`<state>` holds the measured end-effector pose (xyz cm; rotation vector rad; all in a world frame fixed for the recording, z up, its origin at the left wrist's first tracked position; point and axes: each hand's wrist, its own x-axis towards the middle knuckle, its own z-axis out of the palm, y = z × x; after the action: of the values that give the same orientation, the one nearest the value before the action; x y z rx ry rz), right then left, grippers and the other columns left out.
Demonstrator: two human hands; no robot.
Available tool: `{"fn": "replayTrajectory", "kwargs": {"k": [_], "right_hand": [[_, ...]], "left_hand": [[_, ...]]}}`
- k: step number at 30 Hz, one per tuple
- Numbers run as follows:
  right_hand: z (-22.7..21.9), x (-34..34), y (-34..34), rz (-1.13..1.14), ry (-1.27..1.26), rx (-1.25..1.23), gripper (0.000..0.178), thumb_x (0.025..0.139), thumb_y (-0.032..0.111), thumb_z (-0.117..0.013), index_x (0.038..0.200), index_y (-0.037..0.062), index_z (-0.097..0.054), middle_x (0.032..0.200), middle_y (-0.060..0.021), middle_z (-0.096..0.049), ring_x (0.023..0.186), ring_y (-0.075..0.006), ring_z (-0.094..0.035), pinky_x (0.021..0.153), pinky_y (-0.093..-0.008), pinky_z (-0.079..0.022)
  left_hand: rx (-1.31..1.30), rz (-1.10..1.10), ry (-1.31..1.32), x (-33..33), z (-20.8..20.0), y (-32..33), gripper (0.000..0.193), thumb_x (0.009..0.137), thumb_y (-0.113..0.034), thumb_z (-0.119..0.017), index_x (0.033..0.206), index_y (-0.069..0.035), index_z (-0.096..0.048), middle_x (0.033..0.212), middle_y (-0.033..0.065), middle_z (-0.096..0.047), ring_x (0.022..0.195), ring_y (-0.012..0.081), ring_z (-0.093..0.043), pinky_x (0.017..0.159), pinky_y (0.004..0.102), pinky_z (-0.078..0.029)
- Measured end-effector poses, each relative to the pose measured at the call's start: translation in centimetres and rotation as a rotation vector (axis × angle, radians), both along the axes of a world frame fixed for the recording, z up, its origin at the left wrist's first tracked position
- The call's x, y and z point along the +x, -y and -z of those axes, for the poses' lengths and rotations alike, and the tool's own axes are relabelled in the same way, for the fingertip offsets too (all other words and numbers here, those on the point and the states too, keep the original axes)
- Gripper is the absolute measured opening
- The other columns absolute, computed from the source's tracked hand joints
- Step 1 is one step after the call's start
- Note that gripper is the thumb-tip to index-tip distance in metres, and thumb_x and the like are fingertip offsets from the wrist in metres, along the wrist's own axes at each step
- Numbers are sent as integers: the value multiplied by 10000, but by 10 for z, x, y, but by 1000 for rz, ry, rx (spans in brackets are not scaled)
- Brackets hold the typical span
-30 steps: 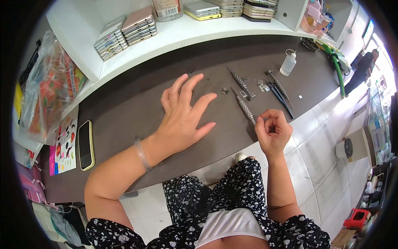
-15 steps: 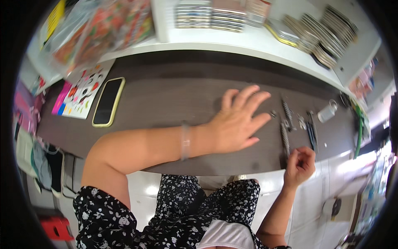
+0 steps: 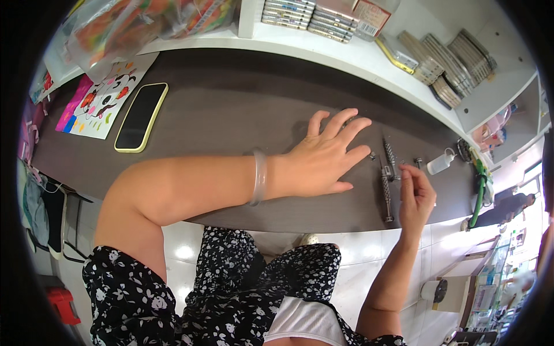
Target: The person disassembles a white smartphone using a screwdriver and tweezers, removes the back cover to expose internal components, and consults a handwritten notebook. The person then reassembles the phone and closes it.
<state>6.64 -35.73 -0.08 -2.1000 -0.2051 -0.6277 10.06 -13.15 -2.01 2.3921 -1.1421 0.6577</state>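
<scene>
My left hand reaches across the dark brown table with its fingers spread, palm down, holding nothing that I can see. Just off its fingertips lies a small metal piece. To the right, my right hand has thumb and fingers pinched together; whatever may be between them is too small to make out. Beside that hand lie a silver knurled screwdriver and, farther back, a second knurled screwdriver. A small metal part and a white squeeze bottle lie beyond the right hand.
A phone in a yellow-green case and a cartoon-printed sheet lie at the left. Along the back runs a white shelf with stacked flat cases and plastic bags. A green cable hangs at the right edge.
My right hand has moved away from the table's near edge, farther in beside the screwdrivers, uncovering the nearer one's end. My left hand stays spread. The whole view has shifted slightly.
</scene>
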Motion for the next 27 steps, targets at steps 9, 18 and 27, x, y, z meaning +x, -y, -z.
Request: {"fn": "replayTrajectory", "kwargs": {"k": [9,18,27], "right_hand": [[-15,2,-63,-127,85,-296,50,833,46,-584,798,14,-596,480,-53,-471,395,-101,-385,410,-258,-329],[9,8,-91,-126,224,-130,19,877,27,-537,892,16,-532,546,-60,-526,440,-103,-473,443,-239,-378],[14,11,-91,-133,199,-177,74,898,73,-537,923,3,-530,614,-36,-572,518,-64,-494,497,-212,-395]], "left_hand": [[-167,86,35,2,-1,-3,554,657,-260,-757,1110,-62,-507,1360,171,-259,1288,385,-196,956,553,-232],[-399,102,46,9,1,-3,414,638,-72,-688,1000,-51,-488,1274,132,-386,1235,366,-301,942,495,-264],[-388,70,53,8,2,-5,385,648,-44,-662,987,-66,-479,1245,129,-385,1230,365,-296,939,497,-258]]}}
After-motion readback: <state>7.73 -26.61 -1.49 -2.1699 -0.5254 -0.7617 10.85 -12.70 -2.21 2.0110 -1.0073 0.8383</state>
